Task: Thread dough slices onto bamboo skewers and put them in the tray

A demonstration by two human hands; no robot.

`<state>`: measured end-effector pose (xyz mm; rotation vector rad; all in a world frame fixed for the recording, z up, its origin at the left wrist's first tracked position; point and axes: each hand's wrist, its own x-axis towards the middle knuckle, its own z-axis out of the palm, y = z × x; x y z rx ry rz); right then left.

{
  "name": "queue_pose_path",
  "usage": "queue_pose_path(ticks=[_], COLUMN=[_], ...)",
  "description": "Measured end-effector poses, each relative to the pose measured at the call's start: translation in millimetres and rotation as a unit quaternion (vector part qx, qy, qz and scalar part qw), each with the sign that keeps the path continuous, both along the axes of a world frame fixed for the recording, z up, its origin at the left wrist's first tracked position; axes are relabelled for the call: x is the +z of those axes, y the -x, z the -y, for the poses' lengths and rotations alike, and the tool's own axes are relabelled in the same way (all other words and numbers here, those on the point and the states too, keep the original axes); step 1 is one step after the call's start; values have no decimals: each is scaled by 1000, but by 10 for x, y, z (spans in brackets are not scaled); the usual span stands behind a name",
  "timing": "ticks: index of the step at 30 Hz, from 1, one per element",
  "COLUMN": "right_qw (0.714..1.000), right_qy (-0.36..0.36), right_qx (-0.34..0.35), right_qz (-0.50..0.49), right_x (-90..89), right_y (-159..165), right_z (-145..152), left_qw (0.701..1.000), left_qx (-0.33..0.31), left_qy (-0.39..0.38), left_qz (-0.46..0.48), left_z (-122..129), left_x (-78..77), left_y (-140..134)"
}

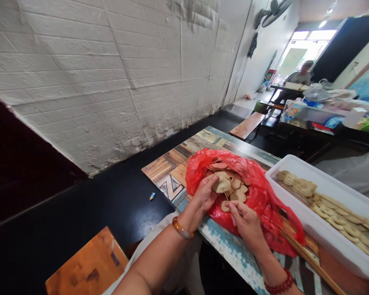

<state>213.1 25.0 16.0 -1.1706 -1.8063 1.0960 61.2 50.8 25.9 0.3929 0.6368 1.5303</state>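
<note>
My left hand is closed on a few thin, round tan food slices, pinched between thumb and fingers. A thin wooden skewer is gripped in my right hand, its upper end meeting the lower edge of the held slices. Whether the tip has gone through them I cannot tell. Both hands are over an open red plastic bag, which is full of more loose slices. To the right, a white plastic tub contains rows of slices on skewers.
A bundle of bare skewers lies between bag and tub on the patterned table. An orange-brown stool stands at lower left, near a small wrapper on the dark floor. Farther back are a bench, a cluttered table and a seated person.
</note>
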Motion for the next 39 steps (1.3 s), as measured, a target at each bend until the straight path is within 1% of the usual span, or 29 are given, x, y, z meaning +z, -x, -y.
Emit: queue_pose_path(ticks=[3,8,13,19,29,33,35,39], right_qw=[1000,999,997,999,999,999,997,989], right_qy=[-8,-28,-42,-15,-14,17,46,114], right_qx=[-1,-23,-32,-43,-40,-45,-41,-29], right_qz=[12,39,58,24,22,-17,-43,-90], right_x=[-7,-21,2,0,-52,-56,-39,13], right_y=[11,24,45,55,-20,-27,-24,-22], right_z=[7,22,28,20,-18,-26,-25,-17], left_qw=[1000,1000,1000,1000,999,999,999,999], left_qx=[1,10,15,2,-10,-16,-26,-13], left_qy=[-1,-7,-2,6,29,28,25,33], left_qz=[-4,0,4,-6,-25,-37,-35,-22], left_z=[-13,-28,-16,4,93,119,116,84], left_x=[-18,-73,-55,-27,-8,-35,-36,3], left_y=[-7,-41,-66,-100,-282,-303,-280,-205])
